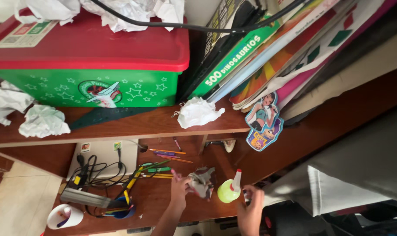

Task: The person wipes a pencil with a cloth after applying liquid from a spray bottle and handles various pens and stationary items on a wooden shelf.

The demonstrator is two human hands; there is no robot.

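Note:
My left hand (179, 189) reaches onto the lower wooden desk (163, 203) and grips a crumpled grey and white cloth (202, 182). My right hand (252, 204) is at the bottom right, fingers curled beside a small yellow-green spray bottle (230, 189) with a white and red nozzle. Whether it holds anything I cannot tell. The bottle stands between my two hands. Loose pencils (167, 154) lie on the desk just beyond the cloth.
The upper shelf (133, 126) carries a green box with a red lid (93, 65), crumpled paper balls (198, 112), and leaning books (268, 57). On the desk left are tangled cables (93, 172), a blue pencil cup (122, 210) and a white cup (64, 216).

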